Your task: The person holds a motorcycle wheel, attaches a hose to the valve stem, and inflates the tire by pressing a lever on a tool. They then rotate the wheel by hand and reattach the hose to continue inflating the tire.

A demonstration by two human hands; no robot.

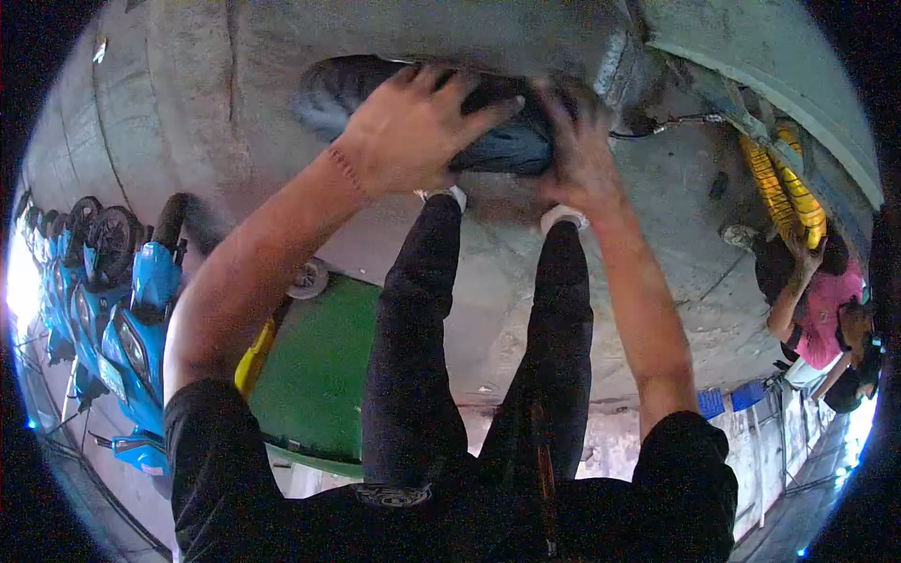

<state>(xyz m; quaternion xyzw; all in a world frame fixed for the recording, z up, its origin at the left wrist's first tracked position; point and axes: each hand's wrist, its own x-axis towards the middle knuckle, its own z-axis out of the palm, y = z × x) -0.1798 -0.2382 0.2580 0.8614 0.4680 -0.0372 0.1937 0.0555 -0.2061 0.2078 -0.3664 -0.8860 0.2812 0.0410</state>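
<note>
A long, dark object with a wrinkled, slightly shiny surface (511, 148) lies crosswise ahead of my feet; its exact kind is unclear. My left hand (413, 127) rests over its middle, fingers bent over the far side and thumb stretched to the right. At its right end, my right hand (577, 141) wraps around the edge, somewhat blurred by motion. Part of the object's surface is hidden beneath both hands. Its left end (328, 98) sticks out past my left hand.
Blue scooters (131, 328) stand in a row at left. A green panel (314, 375) is beside my legs. To the right, a person in a pink top (821, 319) holds a yellow wrapped bundle (788, 188). Grey concrete floor (657, 253) surrounds my white shoes (563, 218).
</note>
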